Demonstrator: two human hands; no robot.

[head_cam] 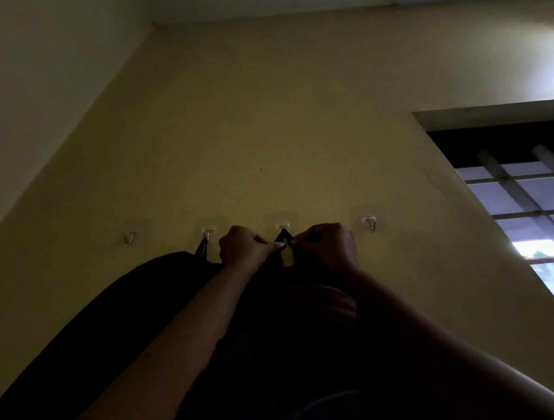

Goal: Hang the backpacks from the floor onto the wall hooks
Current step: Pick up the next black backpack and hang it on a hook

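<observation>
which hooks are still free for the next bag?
Free: far-left hook, beside the corner, and far-right hook, next to the window. Crowded: the two middle hooks, each carrying a strap loop, with left hand and right hand at the third hook.

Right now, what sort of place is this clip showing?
Probably a dim room in a home: a painted wall with a row of clear adhesive hooks, a barred window letting in daylight, and dark backpacks hanging there.
</observation>
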